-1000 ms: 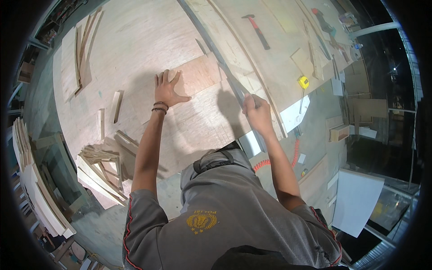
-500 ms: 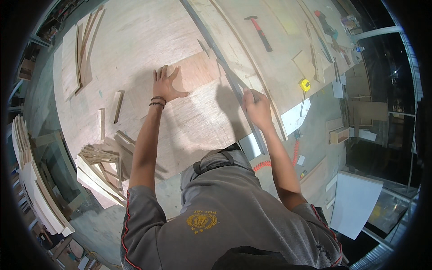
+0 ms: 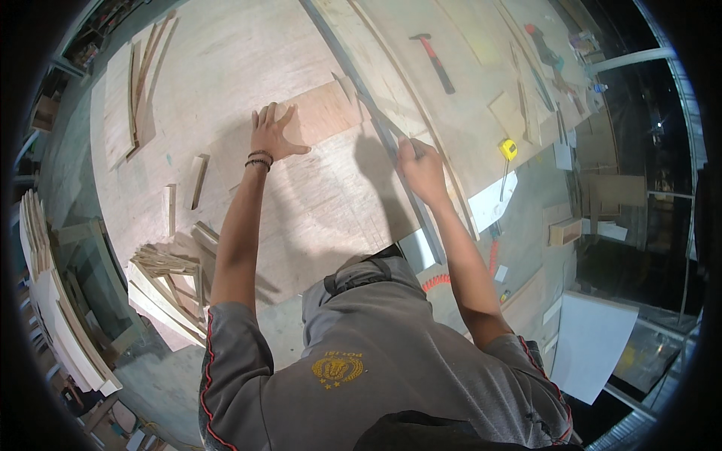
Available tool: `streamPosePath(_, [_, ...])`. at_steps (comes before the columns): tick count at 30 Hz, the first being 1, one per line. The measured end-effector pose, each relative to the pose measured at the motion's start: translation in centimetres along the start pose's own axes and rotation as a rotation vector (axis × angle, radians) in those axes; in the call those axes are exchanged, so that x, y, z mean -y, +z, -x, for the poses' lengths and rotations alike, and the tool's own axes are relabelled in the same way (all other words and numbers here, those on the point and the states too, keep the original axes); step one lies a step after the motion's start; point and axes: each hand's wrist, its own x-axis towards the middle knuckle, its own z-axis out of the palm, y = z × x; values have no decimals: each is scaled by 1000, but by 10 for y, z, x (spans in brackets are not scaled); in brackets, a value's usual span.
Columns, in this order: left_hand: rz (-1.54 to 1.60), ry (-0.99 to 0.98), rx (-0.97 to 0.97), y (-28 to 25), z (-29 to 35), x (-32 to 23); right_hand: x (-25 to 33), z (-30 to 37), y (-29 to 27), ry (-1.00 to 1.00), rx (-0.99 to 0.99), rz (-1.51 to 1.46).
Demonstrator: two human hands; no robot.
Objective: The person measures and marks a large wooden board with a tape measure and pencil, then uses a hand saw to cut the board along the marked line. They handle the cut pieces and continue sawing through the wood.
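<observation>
My left hand [image 3: 274, 137] lies palm down with its fingers spread, pressing on the left part of a reddish plywood piece [image 3: 325, 110]. That piece rests on a large plywood sheet [image 3: 323, 195]. My right hand [image 3: 423, 170] is closed round a thin, blade-like tool [image 3: 385, 119], whose narrow end points away toward the plywood piece's right end. Its handle is hidden in my fist. Beneath the tool runs a long grey metal straightedge [image 3: 325, 37], slanting along the sheet's right side. A small dark sliver [image 3: 340, 84] stands at the piece's far right corner.
Right of the straightedge lie a long wooden strip [image 3: 456, 194], a red-and-black hammer [image 3: 434, 64] and a yellow tape measure [image 3: 508, 149]. Wood offcuts [image 3: 169, 263] are heaped at the near left. A red coiled hose [image 3: 436, 282] hangs by the table's near edge.
My right hand has shifted slightly up and left with the blade-like tool along the straightedge. My left hand has edged slightly left and away, staying spread on the plywood.
</observation>
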Motion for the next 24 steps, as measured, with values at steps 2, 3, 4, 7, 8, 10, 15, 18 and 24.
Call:
streamPosePath(2, [-14,-6,4,-2,-5,2,4,-5,1,19,25,7])
streamPosePath(3, [-21,-10,6,-3,-7,4,11,-7,-1,36,48,5])
streamPosePath(4, [-29,-14,8,-3,-9,6,15,-9,-1,53,70,3])
streamPosePath(7, [-43,-17,19,-7,-17,10,11,-17,8,3,1,38])
streamPosePath(8, [-42,-16,29,-9,-19,12,9,-19,9,-1,14,29])
streamPosePath(10, [-47,-18,48,-12,-24,13,17,-22,8,-12,41,13])
streamPosePath(15, [-90,-46,63,-20,-36,18,24,-34,17,-45,-5,21])
streamPosePath(18, [-100,-63,113,-28,-42,21,35,-44,20,-23,23,40])
streamPosePath(24, [-101,-35,116,-34,-33,36,27,-95,38,-87,14,42])
